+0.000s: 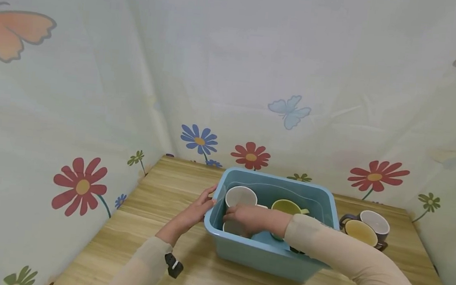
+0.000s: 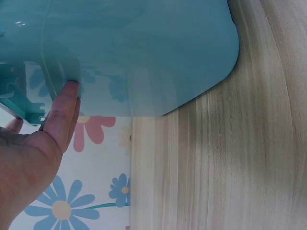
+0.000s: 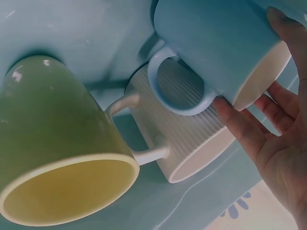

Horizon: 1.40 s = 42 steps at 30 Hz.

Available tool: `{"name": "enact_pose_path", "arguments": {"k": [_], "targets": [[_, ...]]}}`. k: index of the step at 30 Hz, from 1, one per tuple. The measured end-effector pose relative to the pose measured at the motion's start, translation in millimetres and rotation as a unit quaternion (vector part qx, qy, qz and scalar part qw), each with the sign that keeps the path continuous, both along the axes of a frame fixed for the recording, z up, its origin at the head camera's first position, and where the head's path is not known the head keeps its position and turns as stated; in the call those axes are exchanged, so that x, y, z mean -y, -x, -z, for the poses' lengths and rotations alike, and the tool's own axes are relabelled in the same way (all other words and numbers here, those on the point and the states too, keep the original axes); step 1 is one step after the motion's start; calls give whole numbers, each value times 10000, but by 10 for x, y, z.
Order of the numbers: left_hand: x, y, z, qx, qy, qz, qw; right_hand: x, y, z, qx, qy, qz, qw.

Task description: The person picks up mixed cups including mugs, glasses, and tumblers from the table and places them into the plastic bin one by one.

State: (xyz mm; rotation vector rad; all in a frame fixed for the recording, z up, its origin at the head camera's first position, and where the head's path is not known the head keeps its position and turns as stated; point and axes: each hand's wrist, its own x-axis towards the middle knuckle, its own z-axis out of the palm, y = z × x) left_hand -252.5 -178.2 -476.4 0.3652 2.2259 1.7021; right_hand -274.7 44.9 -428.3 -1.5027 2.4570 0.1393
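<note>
In the blue plastic bin (image 1: 258, 258), my right hand (image 1: 247, 219) grips a light-blue mug (image 3: 216, 43). The right wrist view shows the thumb on the mug's side and the fingers near its pale rim and handle. Close beside it is a white ribbed mug (image 3: 177, 115), its handle toward a green mug (image 3: 62, 124) with a yellow inside. At the bin's left end, my left hand (image 1: 195, 210) holds the rim, thumb at the top edge and straight fingers (image 2: 64, 110) against the outer wall. In the head view my right hand and forearm hide part of the bin's inside.
Right of the bin, two dark mugs stand close together on the wooden table (image 1: 172, 178): one with a pale inside (image 1: 376, 221), one with a yellowish inside (image 1: 360, 232). A curtain (image 1: 234, 70) printed with flowers and butterflies hangs behind and at both sides.
</note>
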Motion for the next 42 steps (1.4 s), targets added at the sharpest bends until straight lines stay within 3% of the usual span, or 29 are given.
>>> {"name": "enact_pose_path", "arguments": {"k": [7, 15, 32, 37, 42], "targets": [[1, 6, 10, -8, -126, 26, 9999, 0, -9, 52, -337, -4, -373, 9987], [-1, -6, 13, 2, 29, -7, 10000, -5, -30, 70, -581, -50, -646, 9962], [-7, -16, 8, -2, 20, 29, 10000, -7, -16, 95, -443, -71, -657, 9968], [-16, -33, 3, 15, 63, -89, 9999, -8, 2, 104, -412, -169, -553, 9975], [-7, -9, -3, -3, 65, -101, 9999, -29, 10, 31, -9, -171, -264, 9995]]}}
